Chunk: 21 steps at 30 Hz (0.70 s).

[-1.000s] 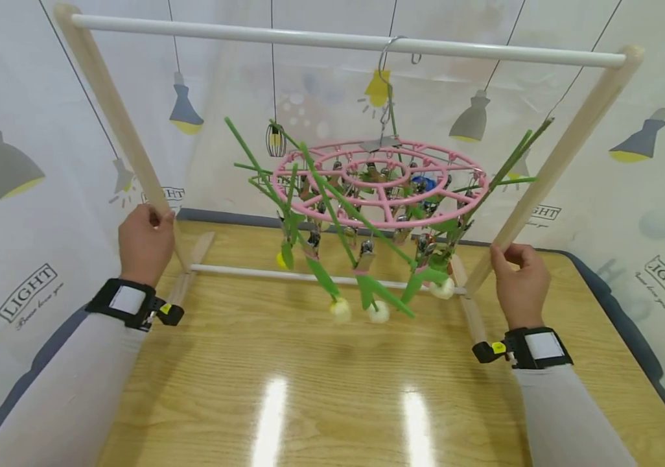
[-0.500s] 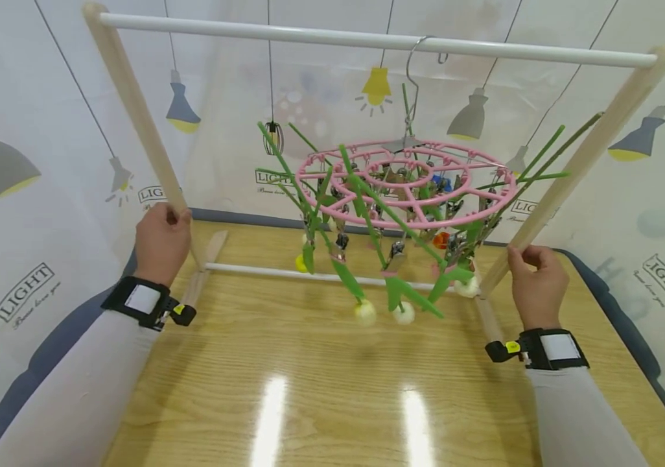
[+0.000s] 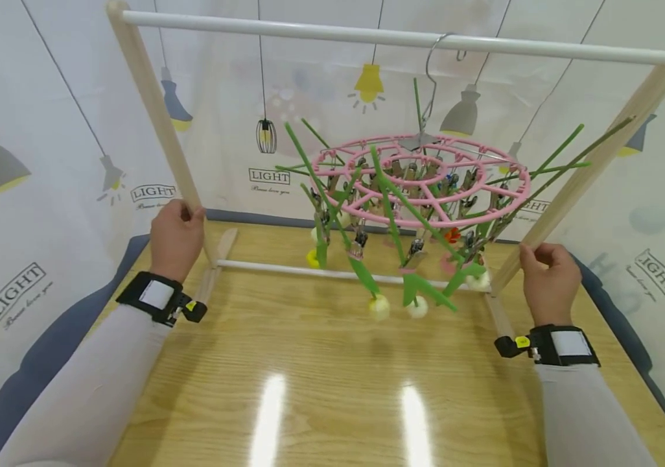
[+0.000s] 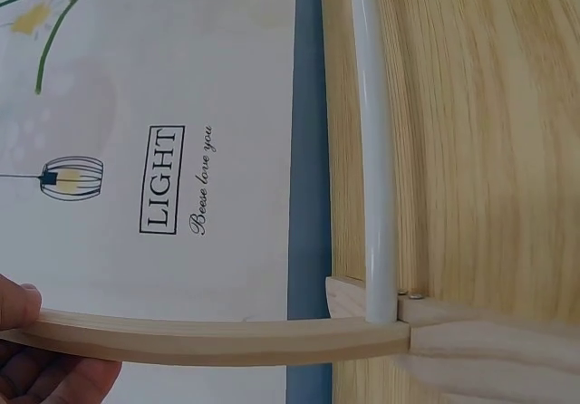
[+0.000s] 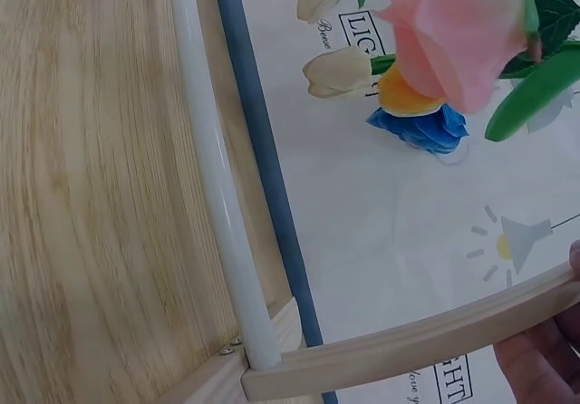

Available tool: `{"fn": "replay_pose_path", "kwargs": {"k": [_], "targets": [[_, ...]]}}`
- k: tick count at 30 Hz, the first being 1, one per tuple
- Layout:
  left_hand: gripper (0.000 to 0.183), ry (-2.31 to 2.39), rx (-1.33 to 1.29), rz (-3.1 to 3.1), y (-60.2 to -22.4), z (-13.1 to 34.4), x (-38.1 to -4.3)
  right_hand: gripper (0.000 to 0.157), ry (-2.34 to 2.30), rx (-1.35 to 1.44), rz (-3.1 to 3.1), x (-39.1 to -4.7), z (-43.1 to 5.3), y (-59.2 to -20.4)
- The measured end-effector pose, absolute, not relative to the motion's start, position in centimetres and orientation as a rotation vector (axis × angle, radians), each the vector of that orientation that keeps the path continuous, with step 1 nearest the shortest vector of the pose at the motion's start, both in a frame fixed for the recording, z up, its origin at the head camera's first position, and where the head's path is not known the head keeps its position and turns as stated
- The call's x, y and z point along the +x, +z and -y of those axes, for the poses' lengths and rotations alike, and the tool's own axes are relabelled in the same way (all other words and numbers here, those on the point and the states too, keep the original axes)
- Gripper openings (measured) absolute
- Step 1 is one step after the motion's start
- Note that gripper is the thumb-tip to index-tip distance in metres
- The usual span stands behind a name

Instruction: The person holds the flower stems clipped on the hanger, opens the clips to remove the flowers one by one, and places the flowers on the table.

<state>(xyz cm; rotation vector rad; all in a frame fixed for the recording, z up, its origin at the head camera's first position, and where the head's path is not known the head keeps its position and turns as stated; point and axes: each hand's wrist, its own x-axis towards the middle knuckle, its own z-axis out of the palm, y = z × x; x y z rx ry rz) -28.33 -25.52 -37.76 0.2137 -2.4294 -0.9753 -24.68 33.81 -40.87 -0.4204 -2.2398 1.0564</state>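
Note:
A wooden rack with a white top rod (image 3: 309, 29) stands on the table. My left hand (image 3: 177, 240) pinches its left upright (image 3: 157, 110) between thumb and fingers, low down. On the other side my right hand (image 3: 551, 282) grips the right upright (image 3: 653, 91) in the same way. From the top rod hangs a round pink clip hanger (image 3: 437, 214) by a metal hook. Artificial flowers with green stems are clipped to it, heads down. The right wrist view shows a pink flower (image 5: 453, 33), white tulips and a blue flower (image 5: 426, 130) among them.
A white lower rod (image 3: 286, 269) joins the rack's feet just above the wooden table (image 3: 332, 389). Behind the table is a white cloth (image 3: 221, 117) printed with lamps. A dark blue edge (image 3: 239, 217) runs along the table's back. A small spare hook sits beside the hanger's hook.
Both hands have moved the rack to the right across the table, keeping hold of its uprights. The hanger and its flowers have gone along with it, swinging and turning slightly.

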Motion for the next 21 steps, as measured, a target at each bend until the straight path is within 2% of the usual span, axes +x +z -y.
{"fn": "replay_pose_path", "kwargs": {"k": [21], "targets": [[0.042, -0.951, 0.183, 2.424, -38.4, 22.3, -29.7, 0.042, 1.066, -0.513, 2.220, -24.4, -37.1, -41.0]]}}
